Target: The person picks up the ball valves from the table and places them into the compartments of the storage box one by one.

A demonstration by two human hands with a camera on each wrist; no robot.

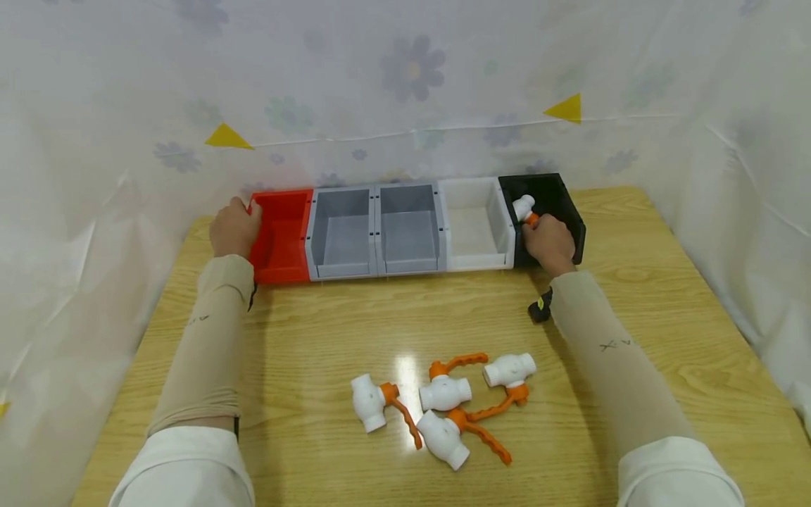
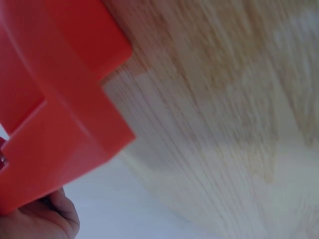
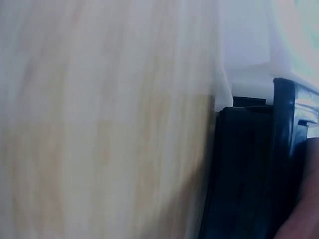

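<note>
Flowered sheet [image 1: 355, 84]: walls the back and both sides.
Tabletop [image 1: 355, 317]: a broad strip of wood between bins and loose valves; rounded far corners beyond the end bins.
Bin row: red bin [image 1: 279, 271], two grey bins [image 1: 345, 270], white bin [image 1: 478, 260], black bin [image 1: 570, 208], side by side, raised walls between.
Left hand [image 1: 236, 229]: grip curled over the red bin's outer rim.
Right hand [image 1: 549, 241]: inside the black bin, grip pinching the held valve [image 1: 523, 206].
Loose valves [image 1: 445, 393]: four clustered near the front, orange handles splayed.
</note>
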